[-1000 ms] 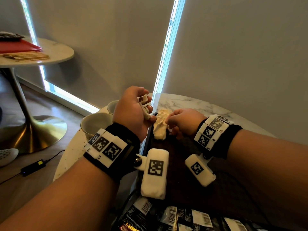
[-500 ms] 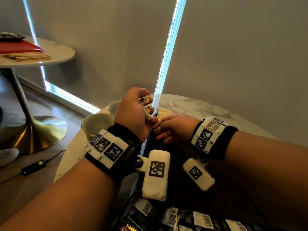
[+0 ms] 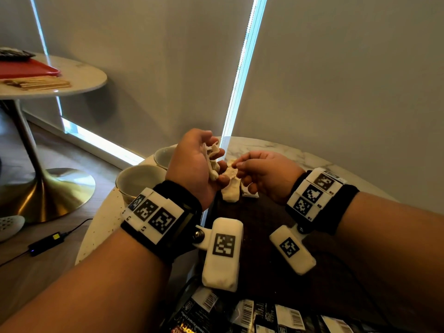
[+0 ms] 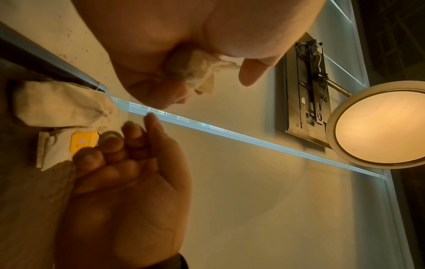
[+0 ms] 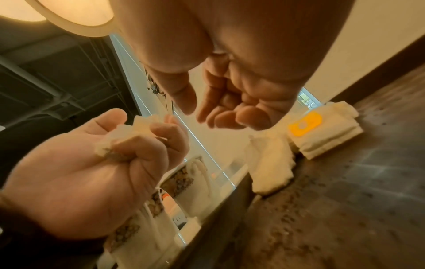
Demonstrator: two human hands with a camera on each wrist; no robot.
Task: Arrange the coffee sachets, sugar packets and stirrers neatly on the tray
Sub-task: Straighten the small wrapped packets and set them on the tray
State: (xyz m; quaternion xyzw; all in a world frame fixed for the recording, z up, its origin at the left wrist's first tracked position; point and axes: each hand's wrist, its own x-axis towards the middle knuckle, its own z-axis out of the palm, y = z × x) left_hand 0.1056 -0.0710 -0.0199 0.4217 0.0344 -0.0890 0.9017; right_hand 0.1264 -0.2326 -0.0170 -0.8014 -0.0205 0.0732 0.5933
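Observation:
My left hand (image 3: 215, 162) is raised over the dark tray's (image 3: 264, 236) far left corner and grips a bunch of cream sugar packets (image 3: 212, 164). In the right wrist view those gripped packets (image 5: 135, 129) poke out of the left fist (image 5: 158, 134). Just right of it, my right hand (image 3: 240, 167) hovers with loosely curled fingers (image 5: 220, 116) and holds nothing. Below it on the tray lie a heap of sugar packets (image 3: 230, 192) and a neat orange-labelled stack (image 5: 322, 134). Black coffee sachets (image 3: 264, 316) lie at the tray's near end.
Two cream cups (image 3: 139, 181) (image 3: 165, 155) stand on the marble table left of the tray. White sachets with a brown print (image 5: 174, 182) lie beside the tray's left rim. A second round table (image 3: 79, 75) with a red tray stands far left.
My right hand has lifted off the sugar heap on the tray and come up beside the left hand. The left hand has tipped its packets toward it.

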